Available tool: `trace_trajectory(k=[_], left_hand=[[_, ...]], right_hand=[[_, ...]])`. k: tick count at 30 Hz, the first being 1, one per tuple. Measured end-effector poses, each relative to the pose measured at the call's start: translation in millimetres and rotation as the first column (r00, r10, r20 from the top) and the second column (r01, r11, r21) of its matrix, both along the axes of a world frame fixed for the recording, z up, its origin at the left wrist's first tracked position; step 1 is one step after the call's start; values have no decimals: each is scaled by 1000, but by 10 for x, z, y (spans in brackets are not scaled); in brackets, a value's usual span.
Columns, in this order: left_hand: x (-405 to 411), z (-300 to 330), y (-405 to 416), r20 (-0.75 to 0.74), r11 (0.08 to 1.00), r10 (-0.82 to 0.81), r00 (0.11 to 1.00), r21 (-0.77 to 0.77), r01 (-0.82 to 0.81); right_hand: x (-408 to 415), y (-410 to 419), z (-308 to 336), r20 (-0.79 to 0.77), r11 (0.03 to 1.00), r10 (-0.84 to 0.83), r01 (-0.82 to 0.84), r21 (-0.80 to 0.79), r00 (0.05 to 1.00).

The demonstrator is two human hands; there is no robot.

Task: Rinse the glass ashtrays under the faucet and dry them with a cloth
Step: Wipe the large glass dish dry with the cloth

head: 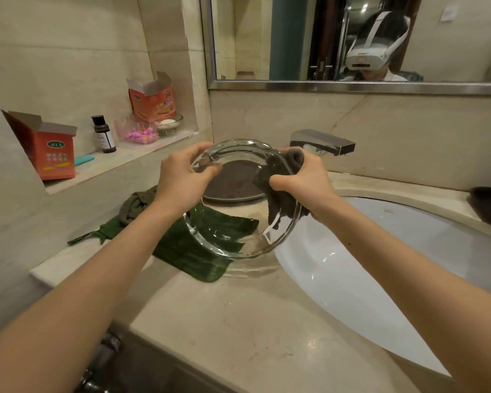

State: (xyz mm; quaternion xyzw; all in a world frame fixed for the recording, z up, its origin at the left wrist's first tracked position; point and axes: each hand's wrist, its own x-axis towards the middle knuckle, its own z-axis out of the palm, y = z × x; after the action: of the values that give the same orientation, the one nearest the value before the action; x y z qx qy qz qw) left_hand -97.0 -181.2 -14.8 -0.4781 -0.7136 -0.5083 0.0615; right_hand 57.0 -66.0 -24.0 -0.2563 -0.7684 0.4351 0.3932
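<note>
Beige marble bathroom counter [238, 316] with white oval sink [380, 279]. Held tilted in the air just left of the sink, round clear glass ashtray [238, 205]: left hand [182, 180] pinching its far rim to steady it. Right hand [301, 180] curled round dark grey cloth [278, 194], pressed against the right rim, probably for drying; folded green towel [193, 245] below, likely to catch drops.

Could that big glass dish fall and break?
It might. The left hand grips the round clear glass ashtray only at its rim, tilted in the air over the beige stone counter. Wet glass could slip. The right hand pinches the dark grey cloth over the opposite rim, so hard rubbing might push it loose.
</note>
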Motion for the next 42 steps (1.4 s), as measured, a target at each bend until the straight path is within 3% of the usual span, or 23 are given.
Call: trace_trajectory(k=[6, 10, 13, 18, 23, 26, 29, 31, 33, 35, 38, 42], left_hand=[[-24, 37, 59, -60, 998, -17, 998, 65, 21], [-91, -22, 5, -91, 998, -43, 995, 52, 48], [-155, -76, -33, -98, 998, -45, 994, 41, 49], [-226, -32, -7, -20, 997, -76, 997, -29, 75], [-268, 15, 117, 17, 989, -111, 994, -92, 112], [-253, 15, 199, -19, 991, -62, 998, -121, 59], [-268, 34, 243, -26, 991, -14, 1000, -133, 10], [-286, 22, 263, -1, 991, -2, 1000, -137, 2], [-306, -4, 272, 21, 989, 14, 1000, -147, -10], [-325, -24, 269, 39, 989, 17, 999, -145, -11], [-329, -20, 258, 27, 992, 14, 1000, -125, -10], [-344, -2, 272, 5, 995, -3, 1000, -98, 3]], right_hand=[[-2, -153, -35, -175, 973, -118, 149, 177, 977], [-88, -219, -79, -197, 856, -158, 233, 462, 968], [-136, -249, -97, -183, 805, -164, 239, 543, 969], [-130, -154, -13, -52, 836, -138, 145, 529, 989], [-126, 75, 14, 77, 922, -129, 91, 377, 989], [-106, 137, -34, -52, 931, -214, 220, 292, 975], [-71, 13, -42, -342, 922, -309, 368, 123, 887], [-100, -143, -95, -413, 898, -263, 378, 227, 872], [-207, -242, -212, -273, 894, -174, 268, 359, 946], [-358, -300, -301, -20, 908, -103, 102, 406, 994], [-605, -356, -322, 221, 921, -58, -34, 387, 974], [-676, -444, -308, 392, 850, 41, -239, 470, 919]])
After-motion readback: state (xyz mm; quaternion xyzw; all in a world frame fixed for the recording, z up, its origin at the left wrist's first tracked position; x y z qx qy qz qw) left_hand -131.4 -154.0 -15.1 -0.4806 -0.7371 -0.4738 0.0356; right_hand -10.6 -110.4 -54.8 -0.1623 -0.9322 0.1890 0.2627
